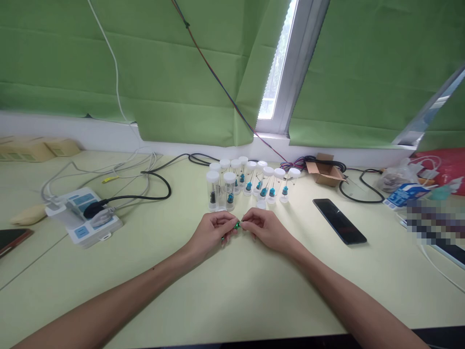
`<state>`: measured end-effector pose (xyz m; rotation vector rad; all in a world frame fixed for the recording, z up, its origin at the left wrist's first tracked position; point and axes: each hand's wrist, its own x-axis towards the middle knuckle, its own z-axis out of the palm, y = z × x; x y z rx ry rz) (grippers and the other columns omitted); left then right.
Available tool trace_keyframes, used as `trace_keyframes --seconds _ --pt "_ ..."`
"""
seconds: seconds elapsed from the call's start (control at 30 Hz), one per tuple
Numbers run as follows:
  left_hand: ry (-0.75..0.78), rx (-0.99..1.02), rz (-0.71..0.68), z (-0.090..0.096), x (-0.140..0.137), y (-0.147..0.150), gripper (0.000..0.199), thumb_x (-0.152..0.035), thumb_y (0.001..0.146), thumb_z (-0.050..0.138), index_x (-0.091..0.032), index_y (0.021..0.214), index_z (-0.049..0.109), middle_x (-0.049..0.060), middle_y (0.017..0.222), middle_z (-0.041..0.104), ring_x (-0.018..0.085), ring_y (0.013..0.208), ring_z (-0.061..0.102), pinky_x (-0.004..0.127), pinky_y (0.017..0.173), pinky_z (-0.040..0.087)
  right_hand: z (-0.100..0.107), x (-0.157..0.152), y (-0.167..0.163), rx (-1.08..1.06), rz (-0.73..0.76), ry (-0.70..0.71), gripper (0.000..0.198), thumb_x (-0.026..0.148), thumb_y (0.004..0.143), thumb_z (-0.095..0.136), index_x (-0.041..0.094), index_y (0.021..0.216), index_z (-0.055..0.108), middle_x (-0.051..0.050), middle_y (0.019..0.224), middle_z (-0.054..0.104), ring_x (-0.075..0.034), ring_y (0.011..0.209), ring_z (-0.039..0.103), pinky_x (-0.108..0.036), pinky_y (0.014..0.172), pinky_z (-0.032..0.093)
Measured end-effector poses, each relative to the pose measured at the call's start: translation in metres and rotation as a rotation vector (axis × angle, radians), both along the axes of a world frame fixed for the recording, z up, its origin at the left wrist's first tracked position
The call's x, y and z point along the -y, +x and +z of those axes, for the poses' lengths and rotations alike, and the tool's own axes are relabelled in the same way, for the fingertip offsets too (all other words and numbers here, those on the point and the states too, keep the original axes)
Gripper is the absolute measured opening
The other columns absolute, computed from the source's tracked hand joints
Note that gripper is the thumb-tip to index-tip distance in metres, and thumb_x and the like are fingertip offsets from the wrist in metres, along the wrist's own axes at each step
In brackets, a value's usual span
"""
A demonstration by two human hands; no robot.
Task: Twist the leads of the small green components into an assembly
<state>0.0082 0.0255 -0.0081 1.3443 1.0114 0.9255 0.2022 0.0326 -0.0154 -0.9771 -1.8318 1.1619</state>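
Observation:
Between the fingertips of both my hands is a small shiny green piece (237, 225), too small to make out its kind. My left hand (212, 231) is closed, pinching it between thumb and fingers; a second bit of green shows below that thumb. From the other side my right hand (268, 229) meets it in a pinch, and whatever its fingertips grip is mostly hidden. Just beyond the hands stand several clear tubes (229, 191) with white caps, holding small teal or dark parts on thin stems. A small white cap (260, 204) sits close behind my right hand.
On the right lie a black phone (339, 220), an open cardboard box (324, 172) and a blue-and-white packet (407, 195). A white power strip (90, 218) with plugs and cables occupies the left. Black cable (169, 186) runs along the back, below green blinds (189, 97).

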Motion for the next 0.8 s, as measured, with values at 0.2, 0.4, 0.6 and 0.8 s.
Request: trace_keyframes --seconds 0.2,0.4,0.6,0.8 --pt "-0.01 0.018 0.019 0.004 0.002 0.001 0.027 -0.04 0.074 0.076 -0.014 0.08 0.071 0.002 0.065 0.063 0.009 0.051 0.049 0.023 0.048 0.039 0.0 -0.001 0.002 0.001 0.033 0.015 0.026 0.045 0.087 0.061 0.019 0.093 0.063 -0.002 0.082 0.065 -0.012 0.058 0.054 -0.027 0.056 0.046" --pt "-0.012 0.022 0.043 -0.001 0.0 0.0 0.026 -0.037 0.071 0.079 -0.016 0.084 0.071 0.002 0.068 0.063 0.009 0.053 0.05 0.023 0.049 0.04 0.002 -0.002 0.004 -0.004 0.023 0.005 0.026 0.044 0.085 0.064 0.02 0.094 0.062 -0.001 0.084 0.065 -0.011 0.058 0.055 -0.027 0.056 0.046" --pt "-0.023 0.039 0.042 -0.001 -0.001 -0.001 0.028 -0.037 0.069 0.08 -0.016 0.085 0.072 0.001 0.065 0.062 0.01 0.053 0.05 0.023 0.049 0.04 0.0 -0.004 0.006 -0.013 0.03 0.009 0.024 0.038 0.083 0.066 0.02 0.097 0.062 -0.003 0.089 0.066 -0.01 0.057 0.054 -0.026 0.057 0.046" --pt "-0.011 -0.013 0.036 -0.007 -0.003 -0.003 0.026 -0.038 0.072 0.079 -0.018 0.088 0.073 0.002 0.073 0.065 0.009 0.055 0.05 0.023 0.05 0.04 -0.001 -0.005 0.005 -0.043 0.032 -0.027 0.027 0.042 0.081 0.069 0.018 0.092 0.062 -0.002 0.082 0.064 -0.012 0.059 0.056 -0.027 0.056 0.047"
